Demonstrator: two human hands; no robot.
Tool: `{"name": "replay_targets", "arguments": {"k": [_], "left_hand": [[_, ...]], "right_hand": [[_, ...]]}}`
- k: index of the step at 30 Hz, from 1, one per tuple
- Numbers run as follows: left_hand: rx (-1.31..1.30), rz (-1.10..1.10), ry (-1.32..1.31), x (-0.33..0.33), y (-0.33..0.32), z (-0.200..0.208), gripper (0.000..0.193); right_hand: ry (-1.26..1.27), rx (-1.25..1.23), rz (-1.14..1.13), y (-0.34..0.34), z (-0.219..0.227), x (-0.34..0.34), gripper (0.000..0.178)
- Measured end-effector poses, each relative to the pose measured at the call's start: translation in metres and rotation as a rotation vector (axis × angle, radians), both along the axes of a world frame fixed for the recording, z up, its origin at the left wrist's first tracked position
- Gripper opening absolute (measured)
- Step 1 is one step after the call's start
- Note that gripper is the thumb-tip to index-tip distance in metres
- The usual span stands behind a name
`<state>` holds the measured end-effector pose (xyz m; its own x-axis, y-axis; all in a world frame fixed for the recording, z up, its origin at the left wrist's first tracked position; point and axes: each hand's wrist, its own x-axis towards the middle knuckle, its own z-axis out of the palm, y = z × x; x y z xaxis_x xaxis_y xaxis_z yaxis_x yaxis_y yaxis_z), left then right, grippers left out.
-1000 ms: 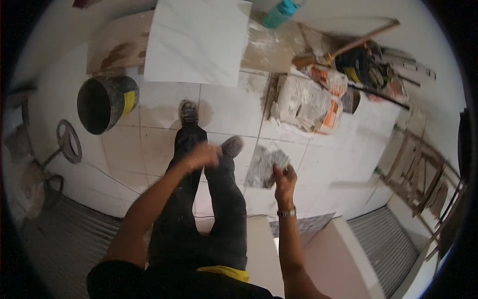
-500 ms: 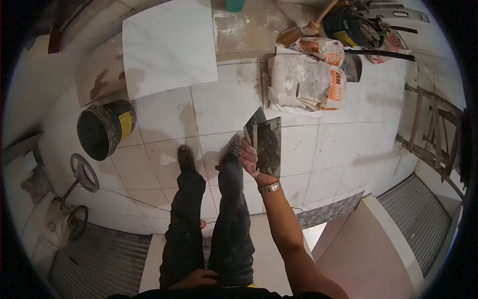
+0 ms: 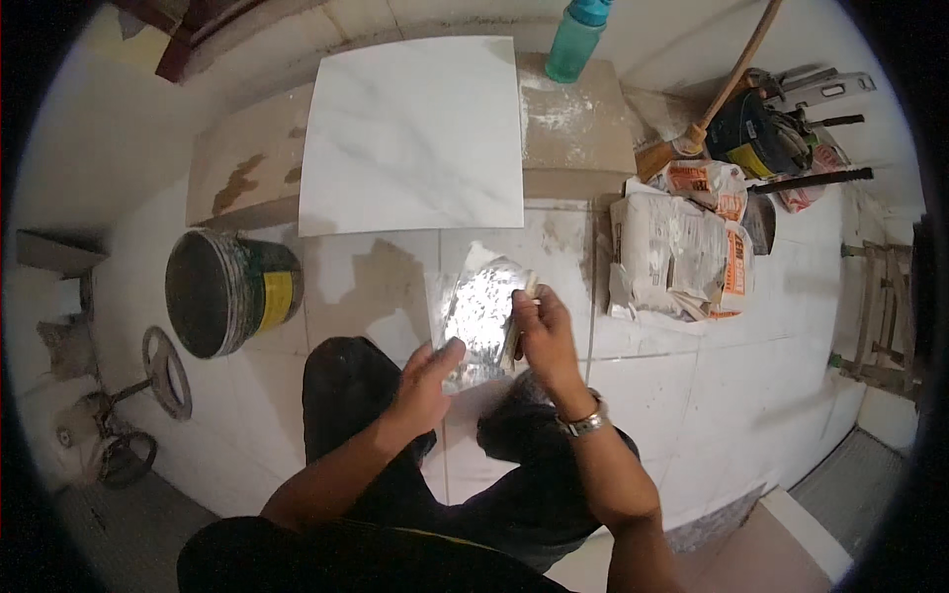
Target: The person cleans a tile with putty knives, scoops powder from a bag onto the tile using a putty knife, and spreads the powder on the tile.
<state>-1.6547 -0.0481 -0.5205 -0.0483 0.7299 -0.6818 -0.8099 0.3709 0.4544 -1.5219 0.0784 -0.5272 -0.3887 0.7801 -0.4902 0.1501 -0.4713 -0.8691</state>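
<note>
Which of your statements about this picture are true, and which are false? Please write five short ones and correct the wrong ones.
1. The right hand holds the metal trowel. True.
2. Only one hand touches the trowel. False: the left hand also holds it, at its edge.
3. A teal bottle is to the right of the white slab. True.
4. The left wrist carries a metal band. False: the wristwatch is on the right wrist.
5. The large paper bag lies to the right of both hands. True.
</note>
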Motion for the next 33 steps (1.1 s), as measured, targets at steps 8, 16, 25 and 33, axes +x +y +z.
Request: {"name": "replay_targets", "arguments": {"k": [8, 16, 25, 33], "left_hand": [[0.395, -0.060, -0.257, -0.033, 0.015, -0.051, 0.038], [0.661, -0.157, 0.930, -0.064, 0.009, -0.024, 0.071], [0.502, 0.054, 0.528, -0.140, -0.009, -0.026, 0.070], [0.673, 0.198, 0.539, -0.284, -0.079, 0.036, 0.074]], "right_hand": [[0.036, 0.344, -0.284, 0.014, 0.030, 0.024, 0.018], [0.232, 0.015, -0.080, -0.014, 0.013, 0.009, 0.015], [0.433, 0.161, -0.226, 0.000, 0.040, -0.046, 0.020], [0.305, 0.135, -0.313, 0.013, 0.056, -0.041, 0.034]]}}
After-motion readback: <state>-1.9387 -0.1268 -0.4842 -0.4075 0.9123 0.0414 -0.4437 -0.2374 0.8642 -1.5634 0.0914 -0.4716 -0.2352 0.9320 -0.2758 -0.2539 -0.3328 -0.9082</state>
